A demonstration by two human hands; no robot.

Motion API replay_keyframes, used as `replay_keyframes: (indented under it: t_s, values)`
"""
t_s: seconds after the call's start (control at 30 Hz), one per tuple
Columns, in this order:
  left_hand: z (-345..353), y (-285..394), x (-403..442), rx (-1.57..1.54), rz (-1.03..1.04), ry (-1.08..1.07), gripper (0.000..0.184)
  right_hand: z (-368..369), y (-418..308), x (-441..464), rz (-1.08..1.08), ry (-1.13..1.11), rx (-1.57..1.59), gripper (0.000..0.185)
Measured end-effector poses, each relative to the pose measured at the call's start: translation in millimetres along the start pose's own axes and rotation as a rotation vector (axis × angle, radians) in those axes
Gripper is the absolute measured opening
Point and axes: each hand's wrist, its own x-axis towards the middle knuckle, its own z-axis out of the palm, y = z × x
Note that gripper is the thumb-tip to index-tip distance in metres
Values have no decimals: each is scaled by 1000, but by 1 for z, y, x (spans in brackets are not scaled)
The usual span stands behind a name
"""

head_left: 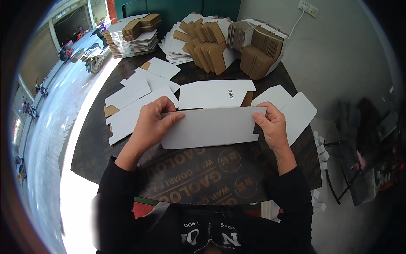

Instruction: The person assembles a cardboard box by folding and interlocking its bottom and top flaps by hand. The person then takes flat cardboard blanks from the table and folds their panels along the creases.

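Observation:
A white cardboard box blank (pixel 211 129) is held up over the table, its long panel facing me. My left hand (pixel 156 120) pinches its upper left corner, thumb on the near face. On the upper right corner, my right hand (pixel 272 122) has a similar pinch with the thumb in front. Behind the panel's top edge shows a white flap (pixel 211 93) printed "PAP 20", with a brown inner side at its right end; whether it belongs to the same blank I cannot tell. The fingers behind the cardboard are partly hidden.
Loose white blanks (pixel 144 93) lie to the left, another blank (pixel 302 110) to the right. Bundled cardboard stacks (pixel 133 36), fanned blanks (pixel 207 42) and a strapped bundle (pixel 258 46) line the back of the dark printed table (pixel 190 173). Small white boxes (pixel 321 152) sit beyond its right edge.

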Motion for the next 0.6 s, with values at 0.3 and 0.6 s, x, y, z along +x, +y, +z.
replay_keyframes:
  t_s: [0.3, 0.6]
  values:
    - [1, -4, -4, 63, 506, 29, 20, -19, -30, 1, 148, 118, 293, 33]
    - [-1, 0, -9, 19, 607, -53, 21, -21, -81, -1, -95, 134, -316, 53]
